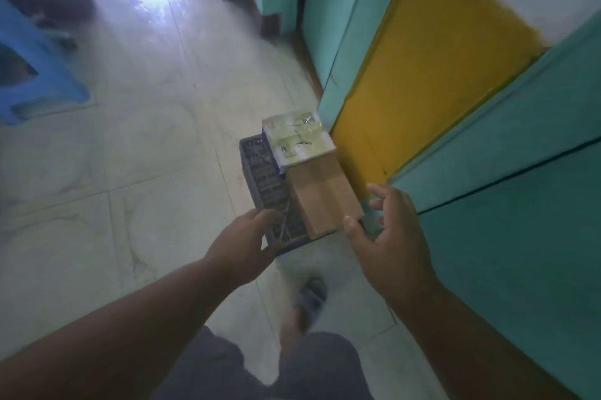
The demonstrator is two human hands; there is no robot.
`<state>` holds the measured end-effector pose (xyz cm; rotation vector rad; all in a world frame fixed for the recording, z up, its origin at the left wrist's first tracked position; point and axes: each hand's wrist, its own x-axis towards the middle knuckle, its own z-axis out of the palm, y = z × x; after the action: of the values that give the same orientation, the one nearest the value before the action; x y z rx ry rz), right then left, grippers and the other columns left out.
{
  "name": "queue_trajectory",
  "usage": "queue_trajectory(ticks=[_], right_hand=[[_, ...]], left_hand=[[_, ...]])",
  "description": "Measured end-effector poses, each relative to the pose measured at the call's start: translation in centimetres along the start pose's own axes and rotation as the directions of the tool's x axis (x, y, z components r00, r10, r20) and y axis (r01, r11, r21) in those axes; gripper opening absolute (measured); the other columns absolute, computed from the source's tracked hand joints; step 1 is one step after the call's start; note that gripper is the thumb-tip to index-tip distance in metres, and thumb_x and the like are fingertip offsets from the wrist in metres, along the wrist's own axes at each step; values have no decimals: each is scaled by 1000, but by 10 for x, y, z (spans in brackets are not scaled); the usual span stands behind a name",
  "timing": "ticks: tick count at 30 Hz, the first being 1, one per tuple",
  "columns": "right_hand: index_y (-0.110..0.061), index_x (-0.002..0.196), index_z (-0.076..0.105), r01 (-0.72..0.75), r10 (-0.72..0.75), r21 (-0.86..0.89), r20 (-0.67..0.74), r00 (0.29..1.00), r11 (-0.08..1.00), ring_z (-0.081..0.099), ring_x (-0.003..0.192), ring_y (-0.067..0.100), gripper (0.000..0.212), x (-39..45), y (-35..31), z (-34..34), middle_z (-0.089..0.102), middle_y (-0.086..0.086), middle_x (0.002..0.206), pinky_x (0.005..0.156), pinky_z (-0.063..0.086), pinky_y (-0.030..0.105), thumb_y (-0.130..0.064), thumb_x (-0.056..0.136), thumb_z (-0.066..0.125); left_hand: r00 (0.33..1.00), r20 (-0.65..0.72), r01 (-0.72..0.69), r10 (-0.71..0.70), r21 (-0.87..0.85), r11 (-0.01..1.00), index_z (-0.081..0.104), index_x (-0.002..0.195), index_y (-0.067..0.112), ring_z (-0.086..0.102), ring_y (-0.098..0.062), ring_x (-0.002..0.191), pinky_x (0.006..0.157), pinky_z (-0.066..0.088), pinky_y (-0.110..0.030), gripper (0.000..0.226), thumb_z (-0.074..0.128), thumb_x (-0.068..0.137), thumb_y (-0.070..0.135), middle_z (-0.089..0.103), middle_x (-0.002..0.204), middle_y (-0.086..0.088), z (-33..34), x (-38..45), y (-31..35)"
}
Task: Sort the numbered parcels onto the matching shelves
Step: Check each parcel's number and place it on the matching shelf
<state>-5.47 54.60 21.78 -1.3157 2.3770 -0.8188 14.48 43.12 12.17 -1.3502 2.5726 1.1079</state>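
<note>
Both hands open, frame centre: left hand (242, 245) over dark crate (260, 178), right hand (392, 237) thumb touching brown box (325, 201)

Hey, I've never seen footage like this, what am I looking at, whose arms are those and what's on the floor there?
This is one picture from a camera worn on a person's head, looking forward and down, so the arms are the wearer's own. There is no machine. On the tiled floor sits a dark slatted crate holding a brown cardboard box and a white, tape-wrapped parcel. The left hand reaches toward the crate, open. The right hand is at the brown box's near corner, thumb touching it, not yet gripping. A blue stool stands at left; teal and yellow panels at right. The picture is blurred, so no parcel numbers are readable.
</note>
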Motion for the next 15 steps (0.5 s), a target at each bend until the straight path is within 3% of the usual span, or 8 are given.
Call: queue_trajectory(ticks=[7, 11, 13, 15], right_hand=[[-16, 140, 43, -184, 188, -59, 86, 978, 981, 45, 108, 7, 56, 115, 117, 130, 50, 5, 130, 70, 29, 5, -34, 92, 66], [-18, 142, 42, -289, 300, -112, 108, 948, 951, 44, 111, 6, 56, 153, 186, 191, 49, 3, 135, 70, 30, 6, -37, 94, 63], [-19, 144, 42, -310, 334, -163, 147, 931, 937, 47, 116, 11, 57, 170, 220, 217, 47, 4, 141, 73, 35, 14, -38, 94, 63], [-18, 147, 39, -301, 344, -216, 201, 917, 929, 46, 128, 18, 61, 188, 250, 241, 42, 3, 148, 87, 41, 25, -38, 95, 62]], left_hand=[[958, 274, 75, -89, 61, 995, 48, 138, 33, 60, -18, 101, 81, 58, -35, 53, 70, 90, 35, 60, 125, 1, 92, 176, -70], [927, 330, 165, -177, 64, 984, 44, 144, 26, 62, -19, 100, 81, 57, -35, 57, 67, 92, 34, 62, 126, -3, 140, 247, -97], [915, 321, 246, -243, 32, 969, 43, 145, 24, 64, -22, 106, 84, 55, -35, 59, 67, 92, 37, 63, 131, -2, 164, 271, -108], [899, 329, 307, -288, -6, 952, 40, 147, 23, 63, -22, 116, 88, 50, -31, 63, 66, 92, 43, 61, 137, 0, 188, 286, -119]])
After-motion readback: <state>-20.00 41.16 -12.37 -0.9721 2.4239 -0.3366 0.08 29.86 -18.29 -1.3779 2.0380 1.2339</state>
